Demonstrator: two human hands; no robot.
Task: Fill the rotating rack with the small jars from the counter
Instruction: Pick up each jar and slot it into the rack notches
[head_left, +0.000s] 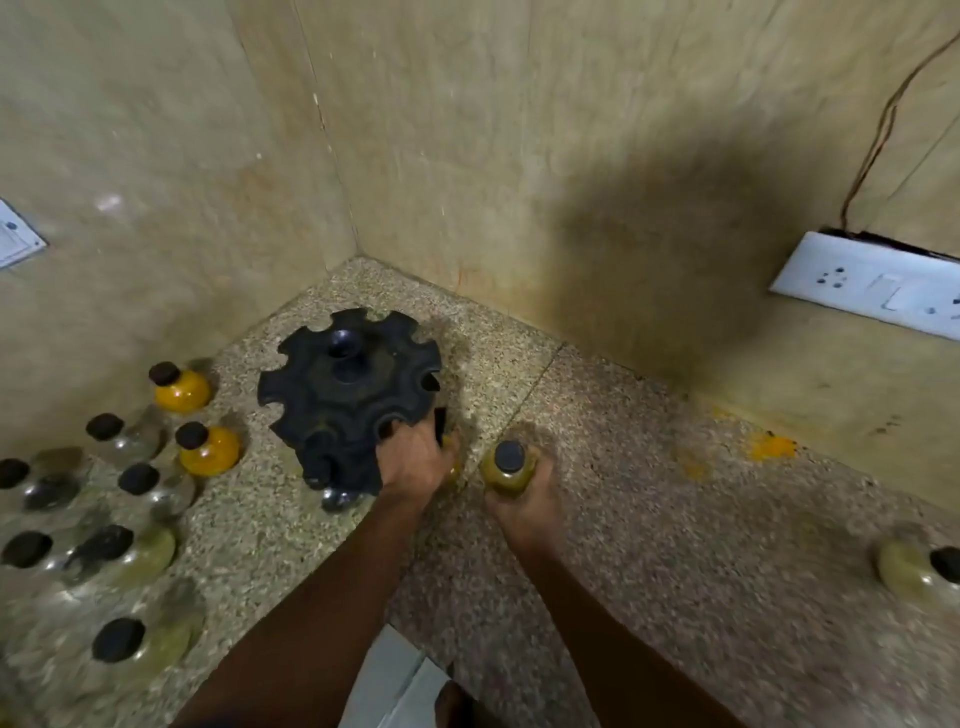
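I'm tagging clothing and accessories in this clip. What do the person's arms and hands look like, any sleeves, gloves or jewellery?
Both forearms are bare up to the bottom edge of the picture: no sleeves show. The left hand and the right hand wear no gloves. No watch, bracelet or ring can be seen on either, though the picture is blurred, so a thin ring could be missed. No markings show.

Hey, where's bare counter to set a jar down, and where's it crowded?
Bare counter runs from the right hand to the lone jar at the right edge, save a yellow spill. Also behind the rack, toward the corner. Left of the rack, standing jars crowd it.
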